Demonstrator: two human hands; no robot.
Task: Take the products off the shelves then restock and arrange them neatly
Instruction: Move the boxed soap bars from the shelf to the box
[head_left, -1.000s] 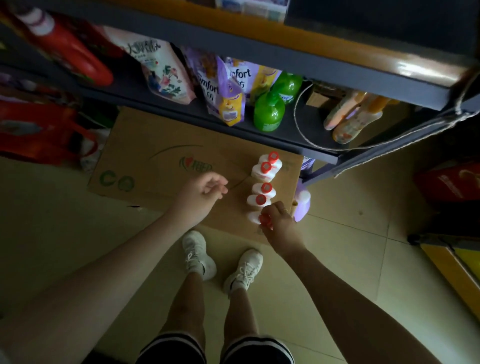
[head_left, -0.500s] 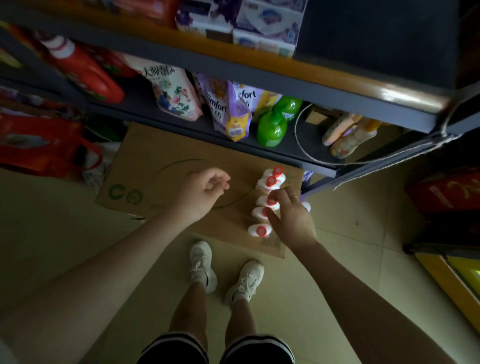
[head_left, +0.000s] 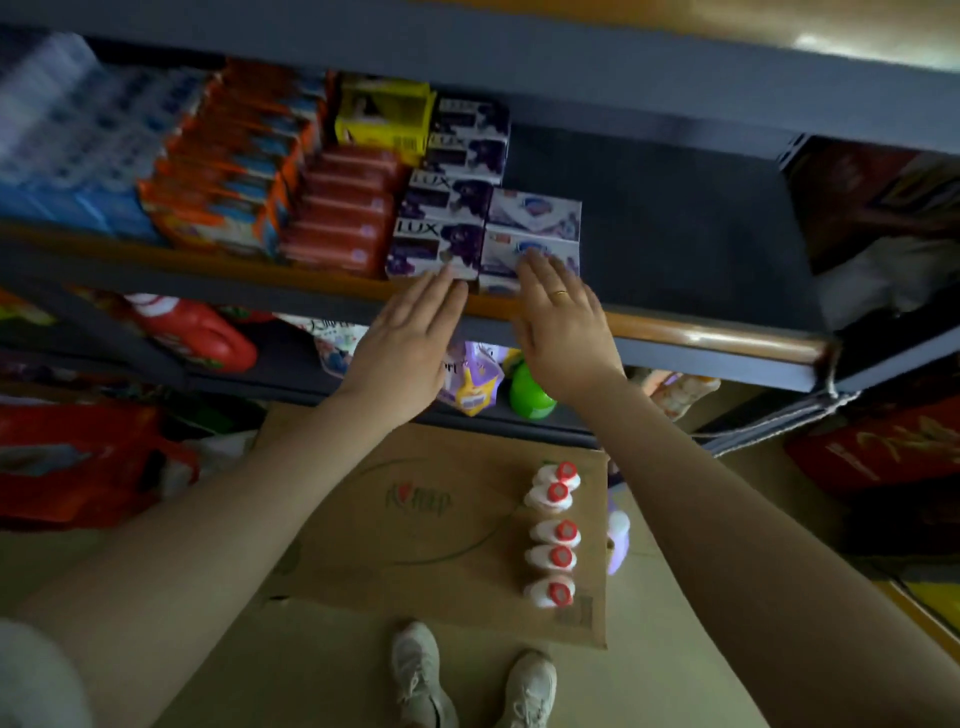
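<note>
Our left hand (head_left: 402, 345) and right hand (head_left: 563, 325) reach flat, fingers straight, gripping nothing. The fingertips meet the front soap boxes (head_left: 530, 254), which lie lengthwise along the shelf edge (head_left: 675, 332).

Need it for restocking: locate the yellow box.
Head view, upper shelf's back: the yellow box sits left of the purple LUX boxes, behind the red boxes.
</note>
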